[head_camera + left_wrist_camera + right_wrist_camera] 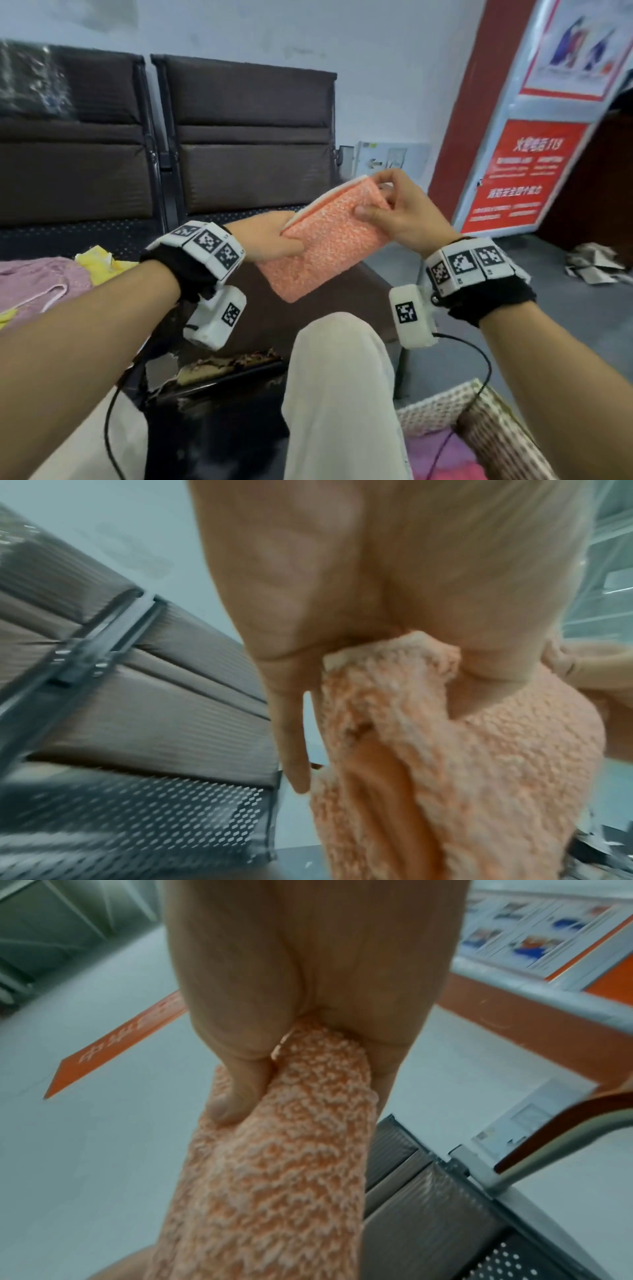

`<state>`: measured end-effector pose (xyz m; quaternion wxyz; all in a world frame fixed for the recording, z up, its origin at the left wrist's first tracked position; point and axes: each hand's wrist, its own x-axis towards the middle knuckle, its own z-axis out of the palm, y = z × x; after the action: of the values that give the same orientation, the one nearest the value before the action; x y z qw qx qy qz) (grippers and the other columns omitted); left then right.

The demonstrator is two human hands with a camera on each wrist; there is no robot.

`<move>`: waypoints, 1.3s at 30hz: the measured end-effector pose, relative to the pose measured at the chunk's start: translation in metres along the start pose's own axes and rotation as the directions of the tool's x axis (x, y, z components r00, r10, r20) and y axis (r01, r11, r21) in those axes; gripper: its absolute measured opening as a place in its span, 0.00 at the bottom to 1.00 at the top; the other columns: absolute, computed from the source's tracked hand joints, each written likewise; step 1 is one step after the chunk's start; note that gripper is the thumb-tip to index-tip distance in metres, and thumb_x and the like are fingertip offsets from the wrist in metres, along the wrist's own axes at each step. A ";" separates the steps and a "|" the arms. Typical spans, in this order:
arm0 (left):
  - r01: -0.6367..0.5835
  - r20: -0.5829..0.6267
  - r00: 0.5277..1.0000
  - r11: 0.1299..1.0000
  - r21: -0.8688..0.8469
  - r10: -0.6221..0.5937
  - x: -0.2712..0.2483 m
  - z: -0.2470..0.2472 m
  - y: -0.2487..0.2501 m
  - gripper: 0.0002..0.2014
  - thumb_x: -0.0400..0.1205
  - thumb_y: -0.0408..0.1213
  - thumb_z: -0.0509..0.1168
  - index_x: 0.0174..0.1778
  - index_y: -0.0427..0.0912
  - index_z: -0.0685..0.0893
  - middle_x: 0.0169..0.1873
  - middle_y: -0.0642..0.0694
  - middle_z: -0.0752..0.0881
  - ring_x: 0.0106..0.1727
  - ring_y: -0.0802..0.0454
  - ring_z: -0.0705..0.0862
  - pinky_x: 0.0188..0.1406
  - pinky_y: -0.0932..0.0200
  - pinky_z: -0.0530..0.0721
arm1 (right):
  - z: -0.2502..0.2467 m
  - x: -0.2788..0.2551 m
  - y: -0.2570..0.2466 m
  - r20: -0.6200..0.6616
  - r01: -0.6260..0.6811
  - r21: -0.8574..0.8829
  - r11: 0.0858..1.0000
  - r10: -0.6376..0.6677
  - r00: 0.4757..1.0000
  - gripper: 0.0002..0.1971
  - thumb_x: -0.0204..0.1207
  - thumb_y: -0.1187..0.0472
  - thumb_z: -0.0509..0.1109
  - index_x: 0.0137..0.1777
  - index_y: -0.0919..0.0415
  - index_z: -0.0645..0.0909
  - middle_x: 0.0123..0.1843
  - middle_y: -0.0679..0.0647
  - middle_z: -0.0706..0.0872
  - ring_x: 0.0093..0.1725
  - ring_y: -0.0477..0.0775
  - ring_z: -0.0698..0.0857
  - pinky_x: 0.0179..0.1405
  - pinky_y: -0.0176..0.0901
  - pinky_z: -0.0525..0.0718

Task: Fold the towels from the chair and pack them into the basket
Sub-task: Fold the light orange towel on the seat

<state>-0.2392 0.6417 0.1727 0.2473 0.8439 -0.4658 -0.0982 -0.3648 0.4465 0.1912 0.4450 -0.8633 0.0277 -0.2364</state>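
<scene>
Remaining on the chair seat (61,236) at the left are a pink towel (37,284) and a yellow towel (99,262), both unfolded. At the lower right, the basket (442,404) already holds pink cloth. Between both hands, in the air, the orange towel (325,236) is folded small: the left hand (270,236) grips one end, the right hand (404,212) pinches the other. Judged status: packing this towel is next.

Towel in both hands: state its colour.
Orange towel, flecked with white; clearest in the right wrist view.
</scene>
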 end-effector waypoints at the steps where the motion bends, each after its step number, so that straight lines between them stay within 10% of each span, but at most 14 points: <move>1: -0.026 0.002 1.000 0.998 0.055 0.026 0.007 0.003 0.017 0.13 0.79 0.38 0.64 0.59 0.42 0.78 0.54 0.45 0.85 0.54 0.48 0.83 0.53 0.56 0.80 | -0.014 -0.012 0.008 -0.066 -0.016 0.027 1.000 0.018 0.998 0.22 0.69 0.56 0.79 0.57 0.52 0.72 0.54 0.54 0.86 0.51 0.52 0.86 0.47 0.47 0.85; 6: -0.170 0.122 0.981 0.968 0.185 0.149 0.042 0.051 0.098 0.10 0.83 0.39 0.58 0.59 0.41 0.72 0.54 0.41 0.81 0.54 0.43 0.81 0.54 0.50 0.78 | -0.075 -0.088 0.055 -0.380 -0.081 0.026 0.996 0.085 0.921 0.12 0.71 0.57 0.78 0.53 0.56 0.82 0.44 0.42 0.86 0.39 0.29 0.82 0.38 0.24 0.78; 12: -0.350 0.373 0.882 0.931 0.105 0.289 0.072 0.180 0.155 0.09 0.84 0.35 0.58 0.58 0.37 0.70 0.50 0.42 0.80 0.49 0.45 0.80 0.47 0.58 0.73 | -0.115 -0.200 0.138 -0.506 -0.291 0.078 0.953 0.289 0.813 0.13 0.75 0.67 0.73 0.59 0.63 0.80 0.52 0.55 0.85 0.52 0.50 0.82 0.53 0.44 0.80; 16: -0.340 0.493 0.829 0.938 0.070 0.264 0.076 0.286 0.152 0.09 0.84 0.35 0.59 0.57 0.37 0.71 0.49 0.38 0.81 0.50 0.44 0.81 0.38 0.65 0.64 | -0.110 -0.276 0.188 -0.452 -0.439 0.059 0.897 0.416 0.789 0.15 0.74 0.73 0.71 0.60 0.69 0.77 0.50 0.55 0.83 0.45 0.33 0.81 0.48 0.26 0.76; 19: -0.299 0.610 0.755 0.954 -0.002 0.238 0.070 0.356 0.137 0.18 0.83 0.32 0.59 0.68 0.32 0.69 0.62 0.33 0.80 0.63 0.41 0.80 0.58 0.62 0.73 | -0.093 -0.321 0.223 -0.404 -0.566 -0.003 0.824 0.517 0.755 0.15 0.75 0.71 0.71 0.61 0.68 0.77 0.51 0.53 0.82 0.47 0.41 0.80 0.44 0.19 0.72; 24: -0.225 0.763 0.604 0.968 -0.113 0.230 0.042 0.432 0.110 0.21 0.84 0.30 0.58 0.74 0.32 0.68 0.70 0.39 0.75 0.70 0.44 0.75 0.70 0.54 0.72 | -0.065 -0.362 0.268 -0.223 -0.739 -0.159 0.654 0.706 0.673 0.17 0.77 0.64 0.70 0.66 0.63 0.75 0.57 0.55 0.83 0.59 0.58 0.81 0.60 0.50 0.76; 27: -0.191 0.891 0.426 0.978 -0.083 0.158 0.023 0.459 0.106 0.15 0.81 0.28 0.59 0.62 0.30 0.79 0.60 0.35 0.83 0.55 0.51 0.78 0.54 0.61 0.74 | -0.057 -0.370 0.285 -0.089 -0.797 -0.345 0.495 0.828 0.553 0.21 0.81 0.57 0.66 0.72 0.59 0.72 0.67 0.59 0.81 0.66 0.60 0.78 0.64 0.48 0.74; 31: -0.156 0.938 0.334 0.987 -0.043 0.093 0.006 0.479 0.109 0.19 0.76 0.43 0.61 0.49 0.28 0.81 0.40 0.40 0.78 0.43 0.51 0.73 0.41 0.55 0.74 | -0.049 -0.374 0.307 -0.044 -0.775 -0.534 0.338 0.904 0.424 0.19 0.83 0.55 0.61 0.71 0.61 0.74 0.67 0.59 0.81 0.65 0.59 0.80 0.60 0.46 0.77; 35: -0.321 0.934 0.347 0.947 0.033 0.085 -0.006 0.490 0.108 0.18 0.84 0.44 0.60 0.50 0.30 0.84 0.49 0.34 0.87 0.41 0.47 0.76 0.43 0.56 0.73 | -0.035 -0.375 0.331 0.002 -0.772 -0.580 0.262 0.948 0.319 0.17 0.83 0.52 0.61 0.66 0.60 0.80 0.62 0.57 0.85 0.61 0.58 0.83 0.54 0.44 0.77; 39: -0.202 0.880 0.467 0.979 0.015 0.083 0.008 0.472 0.109 0.14 0.82 0.31 0.58 0.61 0.38 0.85 0.56 0.39 0.88 0.55 0.43 0.85 0.55 0.60 0.80 | -0.020 -0.384 0.339 -0.056 -0.788 -0.592 0.169 0.967 0.249 0.14 0.83 0.60 0.58 0.64 0.62 0.79 0.61 0.60 0.85 0.59 0.61 0.84 0.59 0.50 0.82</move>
<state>-0.5023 0.4328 -0.1769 -0.0672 0.6465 -0.6002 -0.4661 -0.6587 0.3263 -0.2116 0.2487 -0.7844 0.5152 0.2398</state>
